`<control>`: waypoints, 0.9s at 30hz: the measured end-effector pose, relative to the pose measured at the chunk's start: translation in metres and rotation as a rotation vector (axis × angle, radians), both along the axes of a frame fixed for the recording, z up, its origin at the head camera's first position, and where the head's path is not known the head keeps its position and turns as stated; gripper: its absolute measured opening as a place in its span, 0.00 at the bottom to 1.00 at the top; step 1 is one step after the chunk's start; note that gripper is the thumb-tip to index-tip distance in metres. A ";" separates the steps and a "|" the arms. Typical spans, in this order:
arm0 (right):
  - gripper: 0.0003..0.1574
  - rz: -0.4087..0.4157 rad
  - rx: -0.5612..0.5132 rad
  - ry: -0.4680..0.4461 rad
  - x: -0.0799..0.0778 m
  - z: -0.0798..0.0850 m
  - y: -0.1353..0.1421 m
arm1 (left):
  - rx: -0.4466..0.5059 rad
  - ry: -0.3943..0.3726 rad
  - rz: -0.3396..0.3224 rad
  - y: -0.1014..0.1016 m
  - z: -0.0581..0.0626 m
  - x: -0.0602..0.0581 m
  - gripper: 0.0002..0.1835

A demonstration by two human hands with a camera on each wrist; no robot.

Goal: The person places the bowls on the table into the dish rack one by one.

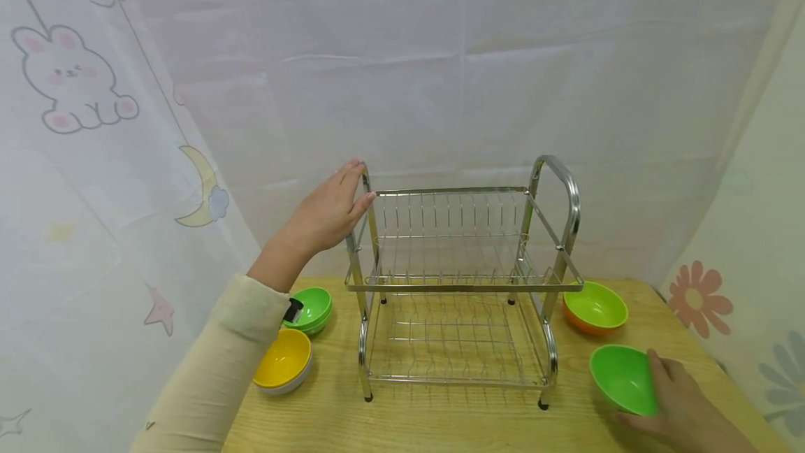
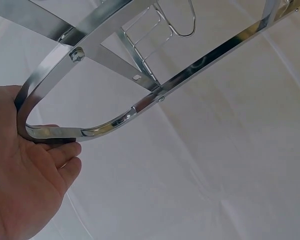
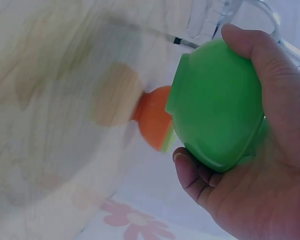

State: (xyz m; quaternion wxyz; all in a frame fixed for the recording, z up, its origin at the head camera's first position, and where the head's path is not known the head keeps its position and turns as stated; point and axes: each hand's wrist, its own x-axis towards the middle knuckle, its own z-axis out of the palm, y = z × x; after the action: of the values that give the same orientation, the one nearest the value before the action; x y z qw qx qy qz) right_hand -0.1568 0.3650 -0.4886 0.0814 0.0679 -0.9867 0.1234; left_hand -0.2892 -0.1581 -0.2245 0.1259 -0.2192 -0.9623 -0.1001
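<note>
My left hand (image 1: 327, 212) holds the upper left handle of a two-tier metal dish rack (image 1: 462, 288). In the left wrist view the curved handle (image 2: 105, 129) lies against that hand, with fingertips on both sides of the bar. At the front right, my right hand (image 1: 682, 397) grips a green bowl (image 1: 619, 376) by its side, its opening tilted toward the head camera. From the right wrist, the bowl's rounded underside (image 3: 215, 105) shows between thumb and fingers. Both tiers of the rack hold nothing.
Right of the rack sits a lime bowl (image 1: 597, 306) nested in an orange bowl (image 1: 585, 326). At left are stacked green bowls (image 1: 314, 306) and a yellow bowl (image 1: 284, 356) in a whitish one, partly behind the left forearm. Printed curtains hang behind the wooden table (image 1: 440, 428).
</note>
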 end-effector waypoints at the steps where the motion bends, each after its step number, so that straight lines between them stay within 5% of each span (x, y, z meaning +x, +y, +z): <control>1: 0.81 0.009 -0.004 0.013 0.001 0.002 -0.002 | 0.000 0.001 -0.001 0.000 0.000 0.000 0.36; 7: 0.80 0.068 -0.021 0.063 0.005 0.008 -0.013 | -0.005 0.002 -0.004 0.000 -0.001 0.000 0.37; 15: 0.82 0.067 -0.019 -0.009 0.009 0.017 -0.026 | 0.005 0.003 -0.010 0.001 -0.001 0.001 0.37; 27: 0.86 0.145 -0.021 0.105 0.020 0.025 -0.041 | 0.029 -0.004 -0.008 0.001 -0.002 0.003 0.37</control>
State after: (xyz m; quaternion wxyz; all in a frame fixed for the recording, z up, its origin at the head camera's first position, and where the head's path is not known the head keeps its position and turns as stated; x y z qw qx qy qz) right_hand -0.1371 0.3241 -0.4635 0.1246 0.1448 -0.9722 0.1355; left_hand -0.2858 -0.1567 -0.2267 0.1270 -0.2210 -0.9601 -0.1151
